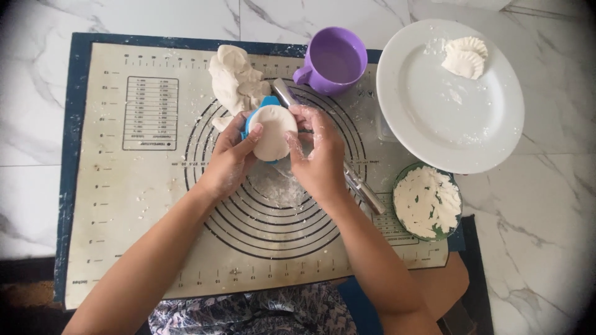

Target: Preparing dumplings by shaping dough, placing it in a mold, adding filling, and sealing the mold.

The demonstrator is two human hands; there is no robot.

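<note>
My left hand (228, 156) holds a blue dumpling mould (256, 113) with a round white dough disc (274, 131) lying on it, thumb pressed on the disc's left edge. Flour-dusted, my right hand (320, 156) touches the disc's right edge with its fingertips. Both hands hover over the ringed centre of a beige pastry mat (124, 186). A lump of leftover dough (233, 77) lies just behind the mould.
A purple mug (334, 61) stands at the mat's back edge. A white plate (434, 111) at the right carries two folded dumplings (464, 57). A small green bowl of white filling (427, 201) sits front right. A metal rolling pin (363, 189) lies under my right hand.
</note>
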